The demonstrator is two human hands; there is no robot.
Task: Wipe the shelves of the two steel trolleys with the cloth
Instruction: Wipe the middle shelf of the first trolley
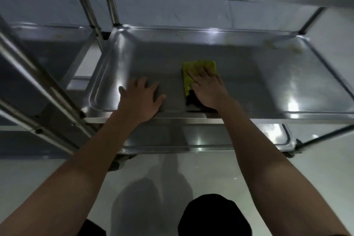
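Observation:
A steel trolley fills the view, and its middle shelf [268, 74] lies in front of me under the upper shelf. A yellow-green cloth [193, 69] with a dark end near my wrist lies flat on that shelf. My right hand [207, 88] presses on the cloth with fingers spread and straight. My left hand [141, 96] rests flat on the bare shelf to the left of the cloth, near the front rim. A second steel trolley [57, 44] stands close on the left.
The lower shelf [201, 138] shows under the front rim. Steel uprights [34, 74] stand at the left. Brownish stains [277, 46] mark the shelf's far right corner. Grey floor [325, 168] and my dark knee [214, 216] are below.

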